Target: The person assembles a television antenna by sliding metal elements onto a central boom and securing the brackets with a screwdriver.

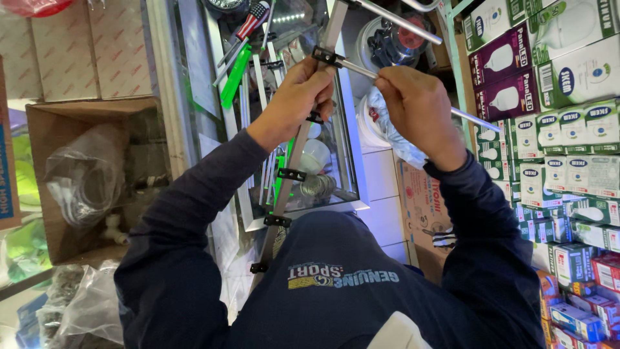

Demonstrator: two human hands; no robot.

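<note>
Metal: a long grey metal strip (294, 161) runs from the person's chest up toward the top of the view, tilted a little to the right, with black plastic clips (291, 174) set along it at intervals.
Left hand: the left hand (298, 94) is clenched around the upper part of the strip, thumb toward a black clip (327, 57) near its top end.
Right hand: the right hand (416, 106) is closed around a thin silver metal rod (475, 119), fingers curled over it.
Rod: it slants from the top clip down to the right, passing through the right fist and coming out below it in front of the shelves; its upper end meets the clip on the strip.
Second rod: another silver rod (397, 21) lies above, slanting the same way.
Beneath the hands: a glass display counter (345, 168) with an aluminium frame; light bulbs show through the glass.
On the counter: a green-handled tool (236, 76) and a screwdriver (248, 24) with a red-and-white handle, left of the strip.
Right side: shelves stacked with boxed light bulbs (555, 84) in green, white and purple cartons.
Left side: an open cardboard box (51, 129) holding clear plastic bags (87, 174).
Clothing: dark blue long sleeves (187, 213) cover both arms.
</note>
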